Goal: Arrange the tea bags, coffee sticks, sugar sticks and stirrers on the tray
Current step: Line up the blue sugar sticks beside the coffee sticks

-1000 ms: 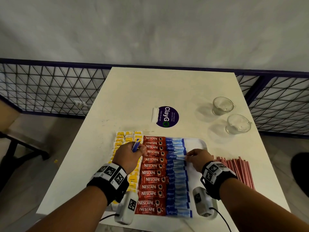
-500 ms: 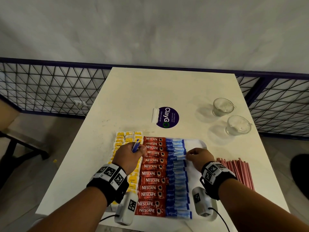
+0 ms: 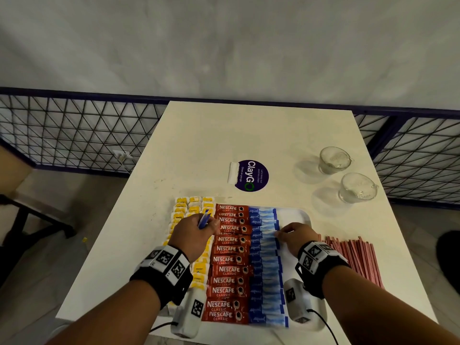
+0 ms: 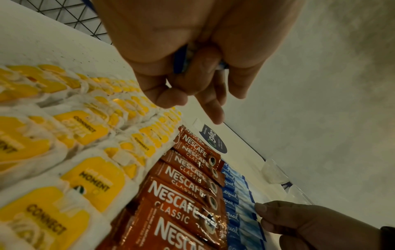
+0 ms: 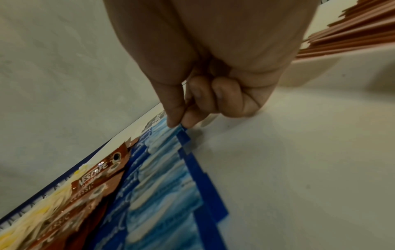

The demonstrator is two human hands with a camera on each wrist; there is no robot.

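On the white tray point(image 3: 300, 213) lie three columns: yellow tea bags point(image 3: 183, 210) point(image 4: 85, 128), red Nescafe coffee sticks point(image 3: 230, 260) point(image 4: 188, 184) and blue sugar sticks point(image 3: 267, 277) point(image 5: 169, 184). My left hand point(image 3: 196, 232) point(image 4: 192, 81) hovers over the tea bags and grips a few blue sugar sticks point(image 3: 204, 219) point(image 4: 180, 59) in its fist. My right hand point(image 3: 293, 234) point(image 5: 179, 121) pinches the right end of one sugar stick point(image 3: 267, 234) point(image 5: 181, 131) in the blue column. The red stirrers point(image 3: 356, 257) point(image 5: 350, 35) lie on the table right of the tray.
Two glass cups point(image 3: 333, 160) point(image 3: 357, 188) stand at the table's right back. A round purple sticker point(image 3: 252, 175) and a white packet point(image 3: 233, 172) lie behind the tray. A wire fence point(image 3: 74, 130) runs behind the white table point(image 3: 249, 135).
Both hands stay almost where they were. The right hand keeps pinching a sugar stick in the blue column, shifted only slightly.
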